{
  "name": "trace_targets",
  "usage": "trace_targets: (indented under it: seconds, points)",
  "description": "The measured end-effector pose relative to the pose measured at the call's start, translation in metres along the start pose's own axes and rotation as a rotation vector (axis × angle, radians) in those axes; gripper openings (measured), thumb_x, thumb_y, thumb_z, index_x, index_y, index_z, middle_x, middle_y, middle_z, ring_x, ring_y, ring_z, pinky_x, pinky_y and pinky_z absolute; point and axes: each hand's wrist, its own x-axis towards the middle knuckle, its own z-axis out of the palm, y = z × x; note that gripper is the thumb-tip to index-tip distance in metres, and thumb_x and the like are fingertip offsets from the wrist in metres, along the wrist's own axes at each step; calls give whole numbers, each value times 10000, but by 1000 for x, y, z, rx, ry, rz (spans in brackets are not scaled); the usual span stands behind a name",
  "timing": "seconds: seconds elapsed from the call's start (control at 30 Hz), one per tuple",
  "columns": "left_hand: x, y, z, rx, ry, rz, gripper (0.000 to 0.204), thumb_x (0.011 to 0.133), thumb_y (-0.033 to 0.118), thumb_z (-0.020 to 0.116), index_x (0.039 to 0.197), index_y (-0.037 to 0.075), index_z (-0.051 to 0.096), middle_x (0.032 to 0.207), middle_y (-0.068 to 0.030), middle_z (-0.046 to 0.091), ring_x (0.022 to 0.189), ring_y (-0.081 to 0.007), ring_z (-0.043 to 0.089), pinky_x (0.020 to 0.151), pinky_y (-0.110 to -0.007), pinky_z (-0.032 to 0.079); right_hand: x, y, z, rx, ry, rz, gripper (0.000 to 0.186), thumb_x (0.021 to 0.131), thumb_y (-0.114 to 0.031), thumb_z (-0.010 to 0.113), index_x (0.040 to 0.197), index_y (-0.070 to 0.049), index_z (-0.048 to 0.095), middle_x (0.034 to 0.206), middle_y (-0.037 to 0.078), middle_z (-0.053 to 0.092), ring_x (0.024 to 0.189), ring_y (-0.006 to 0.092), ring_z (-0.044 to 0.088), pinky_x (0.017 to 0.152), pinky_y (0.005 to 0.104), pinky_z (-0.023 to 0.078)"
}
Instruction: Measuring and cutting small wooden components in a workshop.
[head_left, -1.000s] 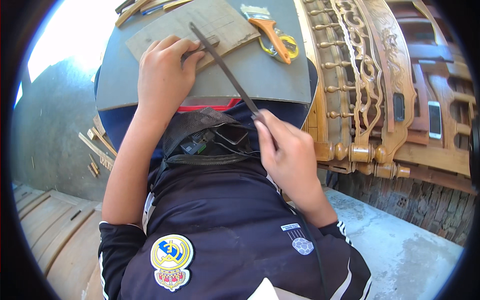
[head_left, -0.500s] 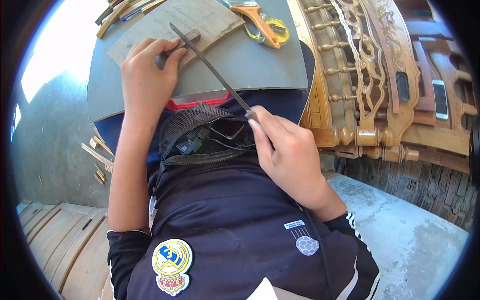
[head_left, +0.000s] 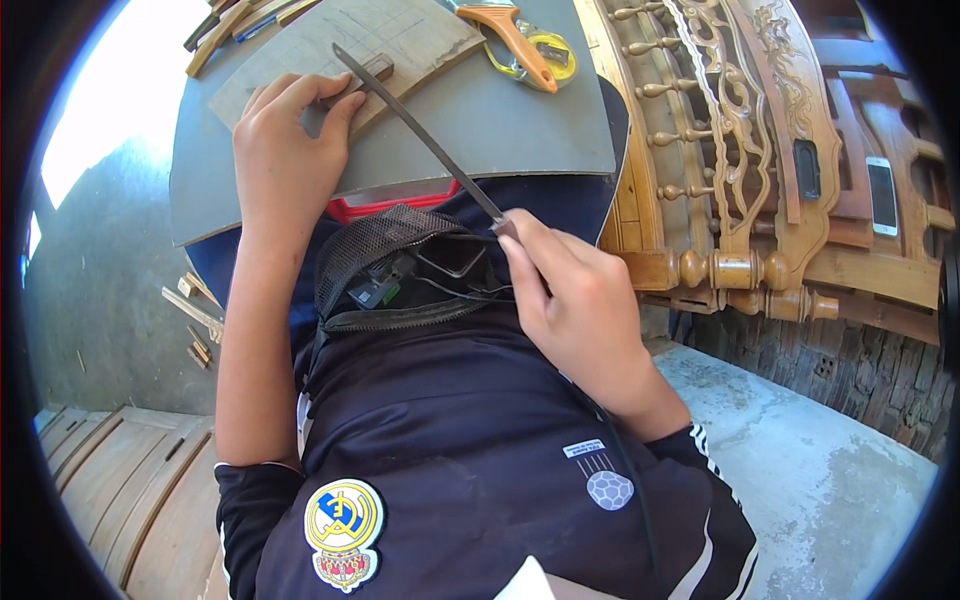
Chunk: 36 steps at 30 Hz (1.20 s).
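Observation:
My left hand [head_left: 290,130] is closed on a small brown wooden piece [head_left: 374,72], pressing it down on a pale wooden board [head_left: 300,52]. Part of that piece is hidden by the fingers. In my right hand [head_left: 575,290] is the handle end of a long, thin dark metal file [head_left: 430,145]; the fist wraps round it. The file slants up and left, its far tip past the small piece. Its blade crosses the piece close to my left thumb and forefinger. Beneath the board lies a grey panel [head_left: 545,140] across my lap.
An orange-handled brush [head_left: 520,45] and a yellow tape roll [head_left: 557,58] lie right of the board. Wooden sticks [head_left: 222,35] sit at the far left. Carved furniture [head_left: 735,130] with a white phone [head_left: 881,195] stands on the right. A black mesh pouch [head_left: 390,265] rests at my waist.
The file and both hands keep nearly the same pose. My left hand, the board and the small wooden piece sit slightly farther left and up in the picture.

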Motion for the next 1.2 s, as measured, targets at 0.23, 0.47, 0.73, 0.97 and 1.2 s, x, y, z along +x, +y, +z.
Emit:
trace_targets:
  seconds: [0.23, 0.47, 0.73, 0.97, 1.2]
  points:
    - [1, -3, -1, -68, -32, -44, 210, 859, 183, 803, 1024, 54, 793, 948, -108, 749, 827, -238, 680, 748, -331, 494, 76, 1, 48, -15, 10, -74, 151, 1002, -148, 581, 1024, -10, 637, 747, 183, 681, 679, 390, 693, 619, 482, 563]
    - [-7, 8, 2, -80, -32, 27, 197, 850, 151, 807, 1018, 51, 791, 936, -119, 747, 822, -265, 696, 735, -325, 502, 57, 0, 43, 45, 11, -59, 168, 1004, -149, 568, 1036, -1, 639, 762, 199, 690, 708, 412, 698, 646, 496, 567]
    - [-4, 13, 2, -131, -11, -26, 144, 812, 109, 803, 920, 23, 761, 880, -114, 717, 868, -307, 685, 803, -381, 533, 84, -1, 54, -6, 20, -50, 165, 998, -138, 563, 1029, 3, 642, 786, 210, 699, 712, 415, 705, 649, 505, 569]
    - [1, -2, 7, 0, 31, 1, 177, 847, 144, 795, 978, 32, 753, 967, -143, 737, 930, -350, 694, 849, -393, 523, 69, -4, 49, -1, 29, -84, 158, 998, -142, 575, 1050, -4, 633, 780, 201, 696, 699, 403, 704, 625, 496, 567]
    - [-1, -5, 5, -36, 18, 27, 189, 853, 154, 792, 973, 17, 741, 946, -146, 726, 923, -344, 693, 839, -391, 523, 22, -1, 20, 21, 36, -48, 130, 995, -154, 609, 1058, -41, 619, 772, 167, 687, 680, 381, 691, 602, 468, 557]
